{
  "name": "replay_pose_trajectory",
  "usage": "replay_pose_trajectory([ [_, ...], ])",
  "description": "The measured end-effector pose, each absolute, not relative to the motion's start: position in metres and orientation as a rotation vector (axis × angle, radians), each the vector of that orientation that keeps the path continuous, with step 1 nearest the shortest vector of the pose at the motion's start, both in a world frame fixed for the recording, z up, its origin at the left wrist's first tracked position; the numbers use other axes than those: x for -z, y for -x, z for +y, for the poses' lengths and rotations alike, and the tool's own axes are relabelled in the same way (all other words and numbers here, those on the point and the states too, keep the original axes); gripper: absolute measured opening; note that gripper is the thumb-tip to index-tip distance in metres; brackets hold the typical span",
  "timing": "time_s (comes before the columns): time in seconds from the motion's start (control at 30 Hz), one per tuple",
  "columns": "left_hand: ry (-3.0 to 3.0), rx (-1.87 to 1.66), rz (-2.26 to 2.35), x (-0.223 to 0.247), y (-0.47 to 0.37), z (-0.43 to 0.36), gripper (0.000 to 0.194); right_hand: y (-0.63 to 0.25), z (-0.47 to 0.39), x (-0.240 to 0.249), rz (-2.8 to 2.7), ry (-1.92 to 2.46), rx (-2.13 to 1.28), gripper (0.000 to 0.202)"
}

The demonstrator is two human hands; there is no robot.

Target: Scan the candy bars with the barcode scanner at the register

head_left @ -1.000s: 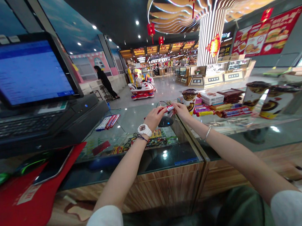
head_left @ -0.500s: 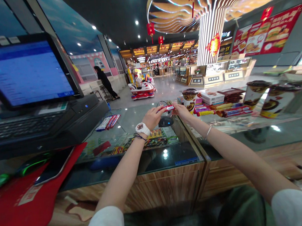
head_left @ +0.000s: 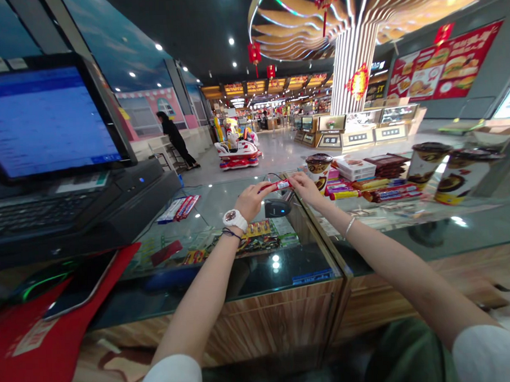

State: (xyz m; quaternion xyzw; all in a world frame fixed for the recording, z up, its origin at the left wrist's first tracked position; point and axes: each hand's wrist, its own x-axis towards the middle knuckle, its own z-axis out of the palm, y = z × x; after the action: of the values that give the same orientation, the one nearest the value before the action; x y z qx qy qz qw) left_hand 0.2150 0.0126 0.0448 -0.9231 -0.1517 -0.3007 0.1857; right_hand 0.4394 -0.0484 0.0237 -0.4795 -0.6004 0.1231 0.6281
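Again, we have the bar (head_left: 282, 185) between our two hands, above the glass counter (head_left: 213, 195) and just beyond the scanner (head_left: 278, 208). Our left hand (head_left: 249, 202) grips its left end, fingers reaching forward along the wrapper, while our right hand (head_left: 305, 187) pinches the right end with narrow, bunched fingertips. Compared with a second ago, our left hand sits a little farther to the left of the scanner, so more of the red wrapper shows between our fingers. Our right hand keeps its grip near the same spot, close to the left side of the near cup (head_left: 321, 174).

Our view has turned slightly as well: the monitor (head_left: 49, 121) and the phone (head_left: 81, 286) now lie nearer the left edge, and the two cups on the far right have slid a little inward. We see the phone resting on the red mat (head_left: 42, 346), just as earlier. The small row of packs (head_left: 186, 208) stays put on the glass, left of our hands. Beside the near cup, the white box (head_left: 355, 167) and the pile of sweets (head_left: 382, 191) remain where they were. Farther off, a person in black (head_left: 175, 138) still leans at a ledge.
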Motion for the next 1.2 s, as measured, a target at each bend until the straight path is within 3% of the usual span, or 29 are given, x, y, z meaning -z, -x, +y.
replay_pose_trajectory([
  [0.1,2.590,0.855,-0.483,-0.045,-0.214,0.012,0.052,-0.441,-0.047,-0.022,-1.510,1.118,-0.032,0.044],
  [0.33,2.582,0.926,-0.530,-0.041,-0.210,0.026,0.042,-0.459,-0.034,-0.007,-1.647,1.206,0.005,0.025],
  [0.57,2.588,0.987,-0.616,-0.031,-0.197,0.049,0.037,-0.468,-0.021,0.007,-2.166,1.290,0.032,0.073],
  [1.0,2.611,0.923,-0.738,-0.018,-0.186,0.077,0.045,-0.455,-0.027,0.011,-2.362,1.263,0.107,0.059],
  [1.2,2.587,0.944,-0.802,-0.019,-0.181,0.077,0.042,-0.450,-0.036,0.007,-2.310,1.227,0.218,0.063],
])
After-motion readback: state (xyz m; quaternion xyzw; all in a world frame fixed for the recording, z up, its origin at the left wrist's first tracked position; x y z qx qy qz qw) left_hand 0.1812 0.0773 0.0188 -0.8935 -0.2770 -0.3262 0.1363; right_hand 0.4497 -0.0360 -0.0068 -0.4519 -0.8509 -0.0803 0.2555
